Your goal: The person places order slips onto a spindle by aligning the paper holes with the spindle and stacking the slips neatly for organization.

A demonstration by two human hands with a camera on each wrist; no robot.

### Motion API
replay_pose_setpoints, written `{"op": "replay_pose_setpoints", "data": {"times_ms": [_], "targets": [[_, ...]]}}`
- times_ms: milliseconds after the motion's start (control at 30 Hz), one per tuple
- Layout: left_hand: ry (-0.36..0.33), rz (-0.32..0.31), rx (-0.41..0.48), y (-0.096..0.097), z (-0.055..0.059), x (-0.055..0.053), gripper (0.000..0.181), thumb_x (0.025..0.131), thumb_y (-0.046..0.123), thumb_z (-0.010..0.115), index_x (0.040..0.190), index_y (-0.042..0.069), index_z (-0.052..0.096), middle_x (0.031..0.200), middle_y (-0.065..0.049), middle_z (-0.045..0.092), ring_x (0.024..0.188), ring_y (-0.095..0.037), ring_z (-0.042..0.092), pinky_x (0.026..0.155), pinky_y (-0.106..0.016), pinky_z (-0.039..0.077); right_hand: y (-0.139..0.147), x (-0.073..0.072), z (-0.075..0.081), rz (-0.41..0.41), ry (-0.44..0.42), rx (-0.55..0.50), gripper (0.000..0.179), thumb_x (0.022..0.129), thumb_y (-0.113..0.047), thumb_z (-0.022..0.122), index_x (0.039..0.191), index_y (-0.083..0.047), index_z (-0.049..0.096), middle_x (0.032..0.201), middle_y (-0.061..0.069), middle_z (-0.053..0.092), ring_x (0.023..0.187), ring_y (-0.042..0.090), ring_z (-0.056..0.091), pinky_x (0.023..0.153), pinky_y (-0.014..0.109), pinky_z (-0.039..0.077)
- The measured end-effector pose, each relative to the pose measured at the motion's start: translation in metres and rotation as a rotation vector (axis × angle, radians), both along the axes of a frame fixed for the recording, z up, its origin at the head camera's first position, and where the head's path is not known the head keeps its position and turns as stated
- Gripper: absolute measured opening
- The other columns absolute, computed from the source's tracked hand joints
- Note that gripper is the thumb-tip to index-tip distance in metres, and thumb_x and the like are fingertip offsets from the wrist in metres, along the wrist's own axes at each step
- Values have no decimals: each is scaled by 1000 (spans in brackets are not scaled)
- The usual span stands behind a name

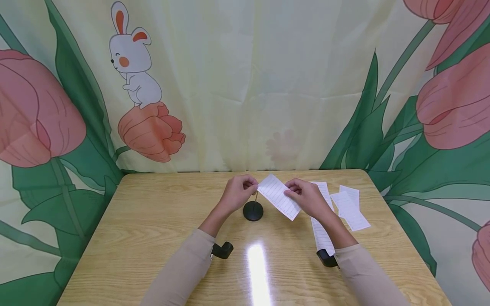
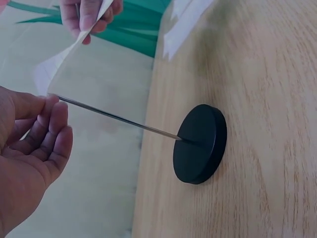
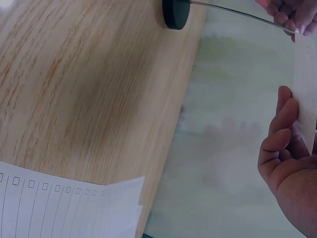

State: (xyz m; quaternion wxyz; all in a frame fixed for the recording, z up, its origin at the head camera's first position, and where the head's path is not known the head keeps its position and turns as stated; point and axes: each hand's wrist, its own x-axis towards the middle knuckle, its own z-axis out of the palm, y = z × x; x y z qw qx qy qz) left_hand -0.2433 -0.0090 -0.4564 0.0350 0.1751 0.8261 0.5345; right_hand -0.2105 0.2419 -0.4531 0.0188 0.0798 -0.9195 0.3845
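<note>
A slip of lined paper (image 1: 278, 196) is held in the air between both hands. My left hand (image 1: 240, 192) pinches its left corner, right at the top of the thin metal rod (image 2: 119, 118) of a bill spike. The spike's round black base (image 1: 253, 211) stands on the table just below that hand. With thumb and fingers, my right hand (image 1: 306, 194) grips the slip's right edge. In the left wrist view the paper's corner meets the rod's tip at the left fingertips (image 2: 52, 101).
Right of the spike lie several more paper slips: a long lined sheet (image 1: 322, 231) under the right forearm and smaller overlapping ones (image 1: 353, 210) farther right. The wooden table (image 1: 160, 212) ends at a printed curtain (image 1: 229, 85) behind.
</note>
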Motion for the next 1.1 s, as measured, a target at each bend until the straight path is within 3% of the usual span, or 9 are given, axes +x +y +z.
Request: {"op": "replay_pose_setpoints", "data": {"times_ms": [300, 667, 1100], "targets": [[17, 3, -15, 1, -3, 0, 10, 99, 8, 67, 94, 5, 75, 85, -7, 73, 80, -26, 71, 66, -26, 55, -1, 2, -2, 3, 6, 10, 15, 96, -14, 74, 109, -6, 73, 93, 5, 74, 83, 15, 68, 73, 28, 53], [39, -4, -64, 1, -6, -1, 10, 99, 7, 67, 93, 5, 75, 83, -5, 71, 71, -14, 63, 61, -24, 51, -3, 4, -10, 2, 4, 2, 16, 96, -14, 74, 109, -5, 72, 94, 6, 74, 86, 17, 68, 76, 29, 55], [31, -54, -139, -1, -12, -3, 8, 99, 6, 68, 96, 4, 74, 87, -6, 71, 76, -13, 63, 64, -24, 52, -6, 11, -26, 20, 14, 27, 11, 95, -13, 76, 102, -6, 70, 89, 3, 72, 84, 16, 66, 72, 26, 52]]}}
